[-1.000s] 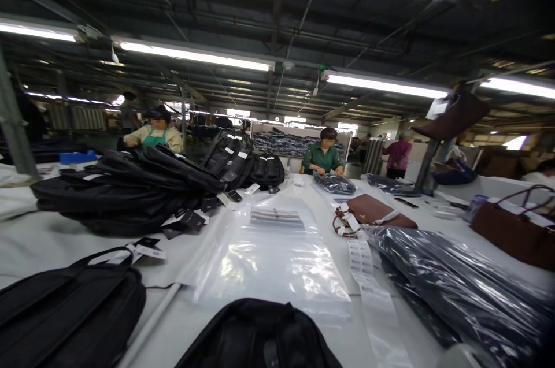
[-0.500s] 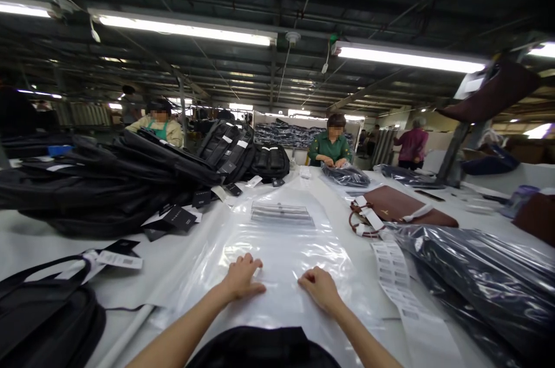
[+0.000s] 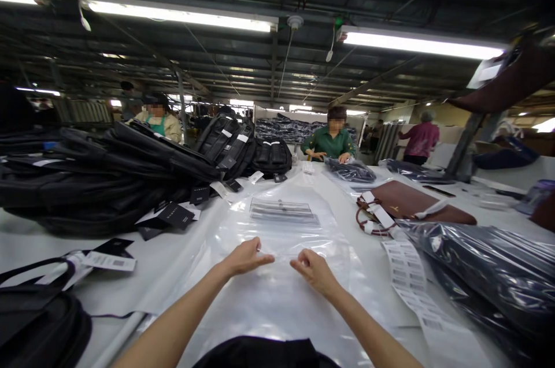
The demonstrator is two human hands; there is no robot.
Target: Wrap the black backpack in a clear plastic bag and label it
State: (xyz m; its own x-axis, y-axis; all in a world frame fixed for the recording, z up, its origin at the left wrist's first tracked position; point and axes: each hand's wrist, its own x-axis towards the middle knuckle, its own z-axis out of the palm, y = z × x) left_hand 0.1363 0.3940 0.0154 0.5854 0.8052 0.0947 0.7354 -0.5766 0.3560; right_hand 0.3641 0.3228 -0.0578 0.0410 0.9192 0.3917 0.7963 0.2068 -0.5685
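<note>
A stack of clear plastic bags [image 3: 277, 298] lies flat in front of me, with a printed panel of dark lines [image 3: 282, 211] toward its far end. My left hand [image 3: 246, 256] is over the middle of the stack, fingers curled at a faint film edge and thumb stretched toward the right. Facing it, my right hand [image 3: 316, 270] has its thumb and forefinger close together on the same plastic bag, its other fingers folded in. A narrow gap separates the hands, and glare blurs the film between them. Part of a black item [image 3: 264, 352] shows at the bottom edge.
Black backpacks [image 3: 108, 183] with hang tags are piled at left; a black bag [image 3: 39, 322] lies nearer. At right are a brown handbag [image 3: 416, 203], a barcode label strip [image 3: 405, 275] and dark wrapped bags [image 3: 485, 264]. Across the table a co-worker in green [image 3: 332, 140] handles a wrapped bag.
Both hands have moved forward over the plastic and slightly closer together. My left fingers, spread before, are now curled. The view has shifted a little; the co-worker's hands have moved apart.
</note>
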